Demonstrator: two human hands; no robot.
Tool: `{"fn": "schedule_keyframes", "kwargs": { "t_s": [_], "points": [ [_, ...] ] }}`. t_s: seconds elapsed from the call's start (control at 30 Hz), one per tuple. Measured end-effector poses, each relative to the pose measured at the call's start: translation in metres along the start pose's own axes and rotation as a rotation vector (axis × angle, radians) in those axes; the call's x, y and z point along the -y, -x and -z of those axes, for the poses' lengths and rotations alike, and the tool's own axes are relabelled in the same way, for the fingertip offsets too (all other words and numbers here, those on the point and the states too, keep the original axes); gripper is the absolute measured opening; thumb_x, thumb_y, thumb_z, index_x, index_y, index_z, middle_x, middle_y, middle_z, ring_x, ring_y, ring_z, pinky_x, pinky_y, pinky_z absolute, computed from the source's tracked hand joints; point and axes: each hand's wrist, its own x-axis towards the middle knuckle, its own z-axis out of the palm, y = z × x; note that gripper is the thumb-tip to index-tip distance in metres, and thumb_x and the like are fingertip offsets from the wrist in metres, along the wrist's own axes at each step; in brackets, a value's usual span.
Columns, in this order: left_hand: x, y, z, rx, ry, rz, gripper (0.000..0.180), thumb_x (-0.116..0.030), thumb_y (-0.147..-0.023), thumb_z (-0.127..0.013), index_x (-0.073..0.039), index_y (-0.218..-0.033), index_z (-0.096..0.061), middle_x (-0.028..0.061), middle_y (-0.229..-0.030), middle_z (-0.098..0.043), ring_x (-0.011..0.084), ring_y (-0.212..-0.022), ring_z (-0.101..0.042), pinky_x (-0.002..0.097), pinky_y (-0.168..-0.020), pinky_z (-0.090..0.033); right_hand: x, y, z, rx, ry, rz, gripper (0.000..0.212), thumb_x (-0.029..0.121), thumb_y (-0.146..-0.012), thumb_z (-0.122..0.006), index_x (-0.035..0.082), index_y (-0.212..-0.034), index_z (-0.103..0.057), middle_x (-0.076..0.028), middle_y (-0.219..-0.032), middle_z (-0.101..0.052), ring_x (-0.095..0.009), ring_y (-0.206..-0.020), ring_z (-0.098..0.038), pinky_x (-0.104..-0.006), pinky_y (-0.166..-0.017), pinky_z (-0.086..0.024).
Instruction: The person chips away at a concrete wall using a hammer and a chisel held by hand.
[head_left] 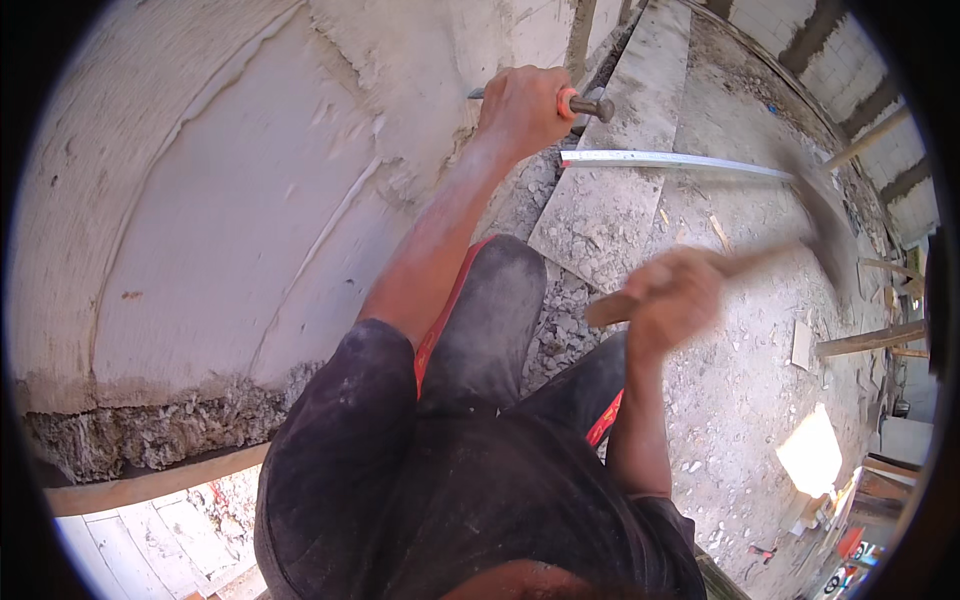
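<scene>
My left hand (524, 108) is wrapped round a chisel (592, 106) and holds it against or very near the plastered wall (240, 220). The chisel's struck end and an orange-red collar stick out to the right of my fist, and a short piece of its blade shows on the left. Whether the tip touches the plaster, I cannot tell. Lower and to the right, my right hand (678, 300) grips a hammer (760, 262) by its wooden handle. The hammer's head is smeared by motion and is well apart from the chisel.
A long metal straightedge (680, 160) lies across the boards (610, 205) along the wall's foot. Broken plaster and rubble (565, 335) cover the ground beside my knees. Wooden props (870, 338) stand at the right. The wall's broken lower edge (170, 425) is at left.
</scene>
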Motion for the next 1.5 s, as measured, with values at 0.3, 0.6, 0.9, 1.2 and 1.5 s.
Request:
{"fn": "schedule_keyframes", "kwargs": {
  "t_s": [0.3, 0.6, 0.9, 1.2, 1.5],
  "points": [
    [0.006, 0.000, -0.001, -0.076, -0.004, -0.031, 0.011, -0.018, -0.075, -0.068, -0.008, -0.075, -0.064, 0.0131, -0.067, -0.063, 0.0351, -0.069, -0.063, 0.0453, -0.063, -0.050, 0.062, -0.010, 0.041, -0.175, -0.080, -0.199, 0.053, 0.056, -0.097, -0.043, 0.004, -0.098, -0.053, -0.010, -0.069, -0.052, -0.027, -0.054, -0.054, -0.0442, -0.050, -0.047],
    [0.013, 0.001, -0.004, -0.060, 0.005, 0.028, 0.013, -0.020, -0.076, -0.068, -0.008, -0.074, -0.063, 0.0129, -0.067, -0.064, 0.0353, -0.067, -0.064, 0.0449, -0.062, -0.050, -0.003, -0.006, -0.007, 0.058, 0.556, -0.685, 0.027, 0.032, -0.101, -0.051, 0.007, -0.089, -0.051, -0.001, -0.063, -0.050, -0.012, -0.049, -0.048, -0.0287, -0.045, -0.042],
    [0.007, -0.012, 0.007, -0.143, 0.145, 0.062, 0.016, -0.023, -0.082, -0.065, -0.008, -0.075, -0.066, 0.0123, -0.062, -0.063, 0.0343, -0.063, -0.064, 0.0439, -0.061, -0.052, 0.038, -0.042, -0.036, -0.235, -0.135, 0.161, 0.049, 0.053, -0.100, -0.039, 0.006, -0.093, -0.048, -0.002, -0.064, -0.043, -0.012, -0.052, -0.046, -0.0281, -0.043, -0.041],
    [0.020, -0.005, 0.005, -0.133, 0.137, 0.097, 0.015, -0.023, -0.078, -0.068, -0.009, -0.075, -0.064, 0.0129, -0.065, -0.063, 0.0355, -0.065, -0.063, 0.0422, -0.061, -0.050, 0.057, -0.029, -0.012, -0.256, 0.331, -0.137, 0.049, 0.050, -0.092, -0.057, 0.001, -0.094, -0.053, -0.009, -0.061, -0.048, -0.021, -0.039, -0.046, -0.0308, -0.035, -0.039],
    [0.069, 0.012, -0.013, -0.040, 0.144, 0.390, 0.018, -0.026, -0.083, -0.063, -0.011, -0.075, -0.068, 0.0139, -0.067, -0.066, 0.0347, -0.066, -0.066, 0.0444, -0.064, -0.053, -0.009, -0.006, -0.028, 0.280, 0.845, -0.712, 0.032, 0.035, -0.101, -0.048, 0.005, -0.089, -0.051, 0.002, -0.061, -0.048, -0.008, -0.048, -0.046, -0.0238, -0.043, -0.037]
  ]
}}
